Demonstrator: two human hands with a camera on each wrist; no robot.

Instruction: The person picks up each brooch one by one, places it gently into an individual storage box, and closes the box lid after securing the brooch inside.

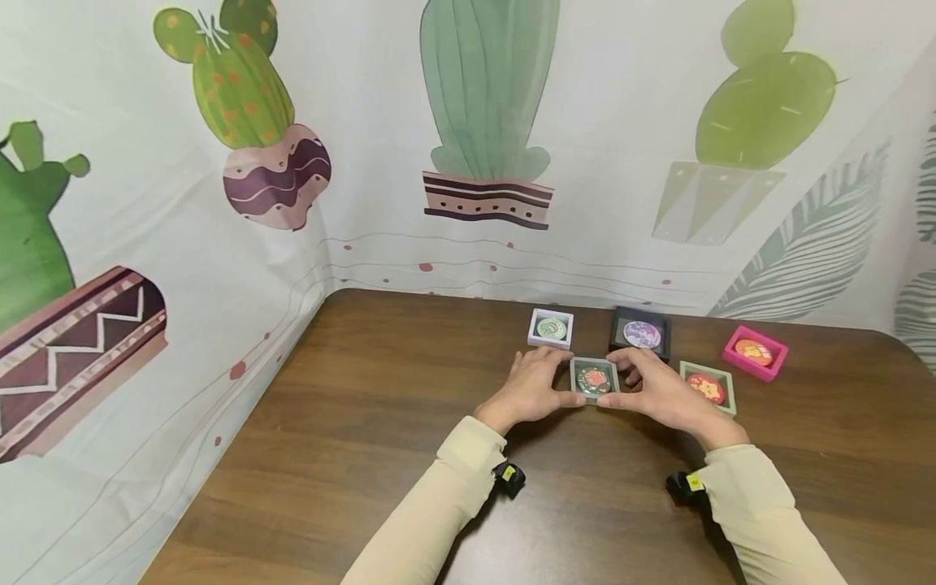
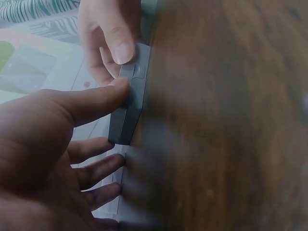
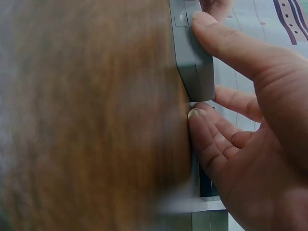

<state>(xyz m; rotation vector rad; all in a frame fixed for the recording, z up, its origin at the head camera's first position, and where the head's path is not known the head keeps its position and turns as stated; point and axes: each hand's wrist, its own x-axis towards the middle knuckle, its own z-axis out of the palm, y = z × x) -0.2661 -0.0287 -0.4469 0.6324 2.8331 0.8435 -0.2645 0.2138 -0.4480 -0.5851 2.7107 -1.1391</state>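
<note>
A small grey square box (image 1: 595, 381) with a round red-and-dark badge inside lies between my two hands. My left hand (image 1: 532, 385) grips its left side, the thumb at the near edge and the index finger at the far corner. From the right, my right hand (image 1: 656, 388) pinches it the same way. In the left wrist view the box's side wall (image 2: 130, 108) shows a small latch-like tab, with both thumbs on the upper edge. The right wrist view shows the box (image 3: 195, 62) by the tabletop; whether it touches the wood I cannot tell.
Behind are a white box (image 1: 536, 329) with a green badge and a black box (image 1: 620, 345) with a purple one. To the right stand a pale green box (image 1: 724, 406) and a pink box (image 1: 771, 370). A cactus-print cloth (image 1: 380, 146) hangs behind the wooden table (image 1: 366, 390).
</note>
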